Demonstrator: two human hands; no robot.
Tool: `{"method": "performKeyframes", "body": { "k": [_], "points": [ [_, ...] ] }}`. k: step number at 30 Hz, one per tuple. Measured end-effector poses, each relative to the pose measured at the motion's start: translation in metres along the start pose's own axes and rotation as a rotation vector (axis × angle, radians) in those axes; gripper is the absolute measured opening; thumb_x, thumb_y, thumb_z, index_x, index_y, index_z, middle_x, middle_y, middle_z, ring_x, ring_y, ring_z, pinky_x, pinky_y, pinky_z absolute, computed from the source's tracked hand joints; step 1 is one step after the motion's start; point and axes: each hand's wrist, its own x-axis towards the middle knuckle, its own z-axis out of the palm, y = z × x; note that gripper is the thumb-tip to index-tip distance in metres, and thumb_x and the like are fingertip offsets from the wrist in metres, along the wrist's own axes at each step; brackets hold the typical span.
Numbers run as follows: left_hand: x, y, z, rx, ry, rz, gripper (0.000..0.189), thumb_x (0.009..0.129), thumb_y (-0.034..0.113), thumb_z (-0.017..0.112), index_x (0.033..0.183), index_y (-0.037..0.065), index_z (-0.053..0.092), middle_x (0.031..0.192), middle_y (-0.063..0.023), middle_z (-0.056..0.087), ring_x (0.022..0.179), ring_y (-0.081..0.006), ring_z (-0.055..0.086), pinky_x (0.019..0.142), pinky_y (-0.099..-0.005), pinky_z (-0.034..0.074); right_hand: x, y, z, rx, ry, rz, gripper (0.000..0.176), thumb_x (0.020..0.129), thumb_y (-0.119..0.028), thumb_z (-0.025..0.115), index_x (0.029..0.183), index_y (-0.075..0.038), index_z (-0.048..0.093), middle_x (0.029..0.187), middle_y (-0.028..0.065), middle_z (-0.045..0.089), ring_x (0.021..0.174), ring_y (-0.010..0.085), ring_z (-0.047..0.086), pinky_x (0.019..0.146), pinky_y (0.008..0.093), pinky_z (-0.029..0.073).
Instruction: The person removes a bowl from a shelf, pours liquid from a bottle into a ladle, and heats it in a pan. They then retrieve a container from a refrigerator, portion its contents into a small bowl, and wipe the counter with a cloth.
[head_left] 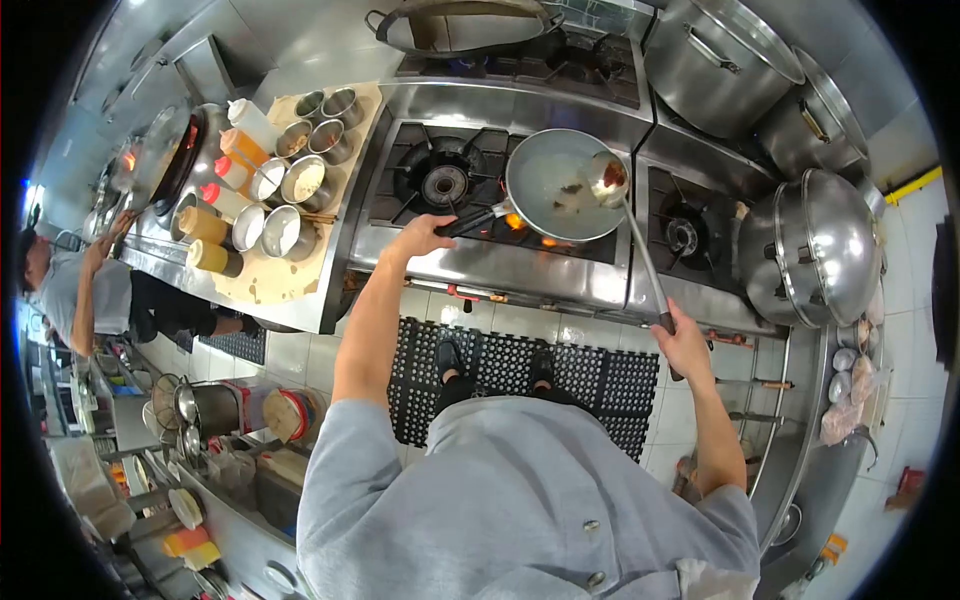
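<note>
- From where I stand, the pan sits on a lit burner of the stove, flames showing at its near edge.
- The person's left hand is clamped around the end of the pan's dark handle.
- The right hand is wrapped around the dark grip of the ladle, its bowl over the pan's right side; I can't tell whether bowl and pan touch.
- The pan looks like stiff metal, fairly heavy and wide, so I'd expect its far side to pull down on the wrist if lifted; that handle end is the sensible hold, being farthest from the fire.
- Its rim is surely too hot for bare fingers.
- Inside, a few dark bits lie on a pale, wet-looking surface; I'd judge them soft and apt to slide.
- The ladle seems rigid and lighter, but long, so a tilt at the grip would swing the bowl widely and could spill the dark red stuff in it. Best held by the grip, as here.
</note>
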Motion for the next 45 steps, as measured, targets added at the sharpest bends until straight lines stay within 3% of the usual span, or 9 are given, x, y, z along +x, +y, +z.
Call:
{"method": "performKeyframes", "body": {
  "k": [9, 15, 22, 26, 29, 33, 35, 37, 45],
  "points": [
    [0.043, -0.018, -0.041, 0.162, -0.095, 0.228, 0.061, 0.073, 0.033, 0.077, 0.128, 0.012, 0.057, 0.119, -0.0189, 0.061, 0.110, -0.0325, 0.058, 0.094, -0.0367, 0.046, -0.049, -0.078, 0.068, 0.591, -0.049, 0.216, 0.037, 0.090, -0.009, 0.056, 0.125, -0.002, 0.048, 0.054, 0.0011, 0.046, 0.042, 0.0110, 0.045, 0.036, 0.0253, 0.036],
    [-0.035, 0.018, -0.048, 0.214, 0.417, 0.185, 0.066, 0.072, 0.035, 0.077, 0.130, 0.016, 0.054, 0.120, -0.0140, 0.058, 0.110, -0.0342, 0.055, 0.096, -0.0429, 0.044, -0.060, -0.123, 0.072, 0.952, -0.084, 0.476, 0.020, 0.092, -0.015, 0.054, 0.111, -0.007, 0.053, 0.054, -0.0027, 0.037, 0.041, 0.0093, 0.037, 0.037, 0.0253, 0.030],
    [-0.197, -0.074, -0.075, -0.675, 0.767, -0.038, 0.030, 0.086, 0.016, 0.068, 0.113, 0.004, 0.063, 0.089, -0.0047, 0.066, 0.081, -0.0121, 0.062, 0.077, -0.0274, 0.050, -0.040, -0.113, 0.061, 1.655, -0.357, 0.494, 0.040, 0.099, -0.025, 0.043, 0.131, -0.001, 0.045, 0.059, -0.0017, 0.039, 0.046, 0.0096, 0.038, 0.038, 0.0241, 0.033],
    [-0.258, -0.203, -0.132, -0.361, 1.301, -0.309, 0.035, 0.089, 0.019, 0.064, 0.120, 0.003, 0.055, 0.085, -0.0016, 0.061, 0.074, -0.0093, 0.058, 0.063, -0.0220, 0.048, -0.033, -0.116, 0.058, 1.453, -0.347, 0.471, 0.037, 0.098, -0.023, 0.044, 0.128, -0.002, 0.048, 0.059, -0.0006, 0.043, 0.045, 0.0107, 0.042, 0.037, 0.0253, 0.036],
    [-0.282, -0.247, -0.194, -0.201, 1.516, -0.560, 0.065, 0.077, 0.029, 0.076, 0.126, -0.002, 0.047, 0.110, -0.0172, 0.057, 0.096, -0.0261, 0.057, 0.083, -0.0355, 0.047, -0.032, -0.122, 0.055, 1.131, -0.203, 0.434, 0.029, 0.093, -0.027, 0.054, 0.117, -0.011, 0.053, 0.055, -0.0034, 0.038, 0.041, 0.0104, 0.038, 0.034, 0.0253, 0.031],
    [-0.278, -0.333, -0.242, -0.134, 1.334, -0.467, 0.078, 0.070, 0.038, 0.081, 0.125, -0.006, 0.047, 0.120, -0.0216, 0.055, 0.110, -0.0318, 0.053, 0.095, -0.0395, 0.042, -0.036, -0.138, 0.052, 0.802, -0.133, 0.328, 0.017, 0.089, -0.021, 0.059, 0.084, -0.013, 0.045, 0.053, -0.0011, 0.043, 0.038, 0.0109, 0.042, 0.032, 0.0280, 0.034],
    [-0.268, -0.358, -0.261, -0.432, 1.130, -0.260, 0.069, 0.071, 0.031, 0.083, 0.121, -0.005, 0.052, 0.116, -0.0162, 0.059, 0.105, -0.0280, 0.056, 0.091, -0.0363, 0.046, -0.045, -0.151, 0.052, 0.778, -0.079, 0.402, 0.022, 0.087, -0.016, 0.061, 0.102, -0.007, 0.049, 0.053, 0.0015, 0.043, 0.040, 0.0123, 0.042, 0.035, 0.0290, 0.033],
    [-0.258, -0.313, -0.261, -0.414, 1.231, -0.280, 0.065, 0.071, 0.021, 0.083, 0.123, -0.005, 0.052, 0.118, -0.0140, 0.059, 0.104, -0.0249, 0.057, 0.091, -0.0375, 0.046, -0.057, -0.165, 0.056, 0.721, 0.018, 0.371, 0.068, 0.085, -0.011, 0.060, 0.143, -0.001, 0.026, 0.054, 0.0010, 0.043, 0.042, 0.0119, 0.041, 0.037, 0.0291, 0.034],
    [-0.288, -0.249, -0.232, -0.451, 1.479, -0.171, 0.067, 0.080, 0.022, 0.077, 0.133, -0.003, 0.044, 0.127, -0.0160, 0.055, 0.106, -0.0242, 0.057, 0.092, -0.0366, 0.048, -0.047, -0.089, 0.097, 0.208, 0.328, -0.031, 0.057, 0.083, -0.005, 0.060, 0.137, -0.005, 0.044, 0.060, 0.0027, 0.052, 0.046, 0.0112, 0.048, 0.044, 0.0245, 0.040]
  ]
}}
